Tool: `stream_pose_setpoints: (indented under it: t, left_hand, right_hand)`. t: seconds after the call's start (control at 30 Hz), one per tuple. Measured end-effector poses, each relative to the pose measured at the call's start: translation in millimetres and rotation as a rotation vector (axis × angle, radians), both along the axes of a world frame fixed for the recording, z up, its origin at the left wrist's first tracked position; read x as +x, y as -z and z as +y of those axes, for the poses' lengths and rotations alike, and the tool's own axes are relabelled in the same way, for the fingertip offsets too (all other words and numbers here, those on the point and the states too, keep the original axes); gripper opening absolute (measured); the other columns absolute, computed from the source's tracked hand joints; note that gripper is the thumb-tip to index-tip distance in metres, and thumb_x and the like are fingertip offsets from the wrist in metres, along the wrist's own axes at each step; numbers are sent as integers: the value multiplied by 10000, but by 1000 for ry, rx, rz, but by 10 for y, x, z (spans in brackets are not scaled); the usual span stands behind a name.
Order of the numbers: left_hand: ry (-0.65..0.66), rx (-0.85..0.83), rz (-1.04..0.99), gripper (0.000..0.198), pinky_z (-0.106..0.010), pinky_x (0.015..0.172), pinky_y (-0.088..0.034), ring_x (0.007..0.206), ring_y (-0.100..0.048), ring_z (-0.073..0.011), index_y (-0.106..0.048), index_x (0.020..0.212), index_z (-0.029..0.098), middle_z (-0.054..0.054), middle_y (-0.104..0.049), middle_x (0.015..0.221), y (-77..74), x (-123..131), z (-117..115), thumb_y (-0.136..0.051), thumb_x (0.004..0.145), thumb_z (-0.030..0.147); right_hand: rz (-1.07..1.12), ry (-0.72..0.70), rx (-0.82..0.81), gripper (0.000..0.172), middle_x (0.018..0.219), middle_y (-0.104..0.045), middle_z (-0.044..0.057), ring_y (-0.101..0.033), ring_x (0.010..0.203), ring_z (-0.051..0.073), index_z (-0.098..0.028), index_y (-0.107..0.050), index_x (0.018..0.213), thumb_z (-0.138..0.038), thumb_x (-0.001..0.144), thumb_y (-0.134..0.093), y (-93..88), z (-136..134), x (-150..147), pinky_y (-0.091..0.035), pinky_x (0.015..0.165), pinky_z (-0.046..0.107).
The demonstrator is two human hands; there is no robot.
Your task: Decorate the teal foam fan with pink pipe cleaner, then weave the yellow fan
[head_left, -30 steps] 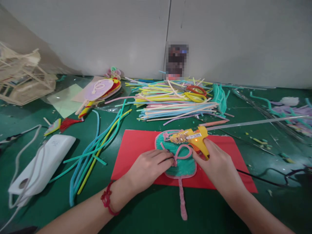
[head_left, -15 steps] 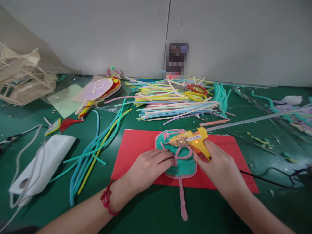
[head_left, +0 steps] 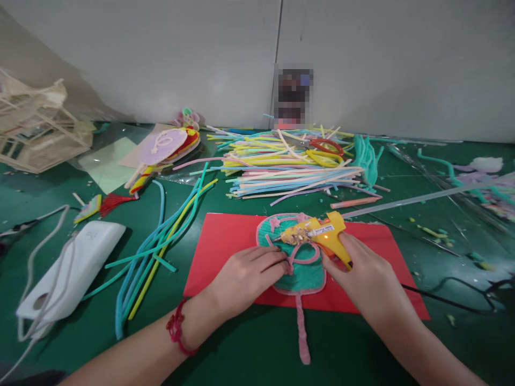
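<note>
A teal fan (head_left: 300, 278) with a pink fuzzy rim and a pink handle (head_left: 303, 335) lies on a red sheet (head_left: 219, 241). Pink pipe-cleaner shapes, including a loop (head_left: 306, 261), are on its face. My right hand (head_left: 362, 271) grips a yellow hot glue gun (head_left: 332, 236), its nozzle pointing left, close above the fan's upper left part. Over the fan's left side, my left hand (head_left: 253, 276) has its fingers closed at a pink pipe-cleaner piece (head_left: 289, 266) beside the loop. The fingertips partly hide that piece.
Scissors (head_left: 325, 153) rest on a heap of coloured pipe cleaners (head_left: 281, 182) at the back. Loose teal, blue and yellow stems (head_left: 161, 252) and a white power strip (head_left: 76, 273) lie left. A long glue stick (head_left: 422, 197) extends right from the gun, whose black cord (head_left: 446, 300) trails rightward.
The glue gun and my right hand have shifted slightly down and right, with the nozzle a little lower over the fan. My left hand stays almost where it was.
</note>
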State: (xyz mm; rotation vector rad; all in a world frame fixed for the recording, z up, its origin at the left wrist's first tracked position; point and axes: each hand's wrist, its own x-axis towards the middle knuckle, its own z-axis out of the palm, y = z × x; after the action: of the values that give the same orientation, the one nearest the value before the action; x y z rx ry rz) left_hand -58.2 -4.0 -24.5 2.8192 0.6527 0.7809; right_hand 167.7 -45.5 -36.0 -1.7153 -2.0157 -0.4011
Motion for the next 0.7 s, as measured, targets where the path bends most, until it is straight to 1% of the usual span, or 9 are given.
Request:
stream_pose_setpoints:
  t: [0.1, 0.17, 0.33, 0.53, 0.7]
  left_hand:
    - [15, 18, -11, 255, -297, 885, -529, 995, -620, -172, -612, 997, 108, -55, -691, 1022, -2, -4, -2, -364, 945, 138]
    - [31, 28, -19, 259, -293, 892, -525, 995, -618, -173, -613, 995, 95, -64, -694, 1010, -7, -7, 0, -362, 944, 132]
    - [30, 28, -20, 254, -277, 839, -542, 940, -627, -165, -609, 988, 91, -67, -696, 980, -13, -10, 4, -363, 943, 134]
    - [24, 15, -21, 252, -281, 827, -545, 942, -626, -162, -607, 989, 99, -65, -694, 982, -13, -6, 1, -362, 947, 143]
    - [28, 3, -13, 253, -279, 820, -546, 935, -629, -160, -607, 986, 104, -65, -695, 977, -18, -5, 3, -361, 948, 148]
  right_hand:
    - [9, -3, -2, 367, 817, -688, 134, -669, 685, 218, -121, -565, 999, -406, 932, -343, -14, -4, 5, -510, 539, 295]
    - [20, -4, -18, 359, 796, -683, 124, -664, 667, 214, -126, -568, 990, -401, 932, -345, -27, -5, 5, -499, 527, 291]
    - [37, 0, -49, 347, 755, -671, 113, -650, 631, 212, -117, -574, 974, -383, 927, -356, -54, -9, 0, -478, 495, 288]
    - [47, -8, -42, 373, 799, -680, 134, -659, 665, 228, -104, -576, 1000, -399, 927, -359, -39, -11, -1, -498, 520, 309]
    - [59, 8, -48, 380, 832, -687, 140, -665, 694, 230, -121, -570, 1026, -417, 932, -351, -13, -6, -3, -518, 550, 319]
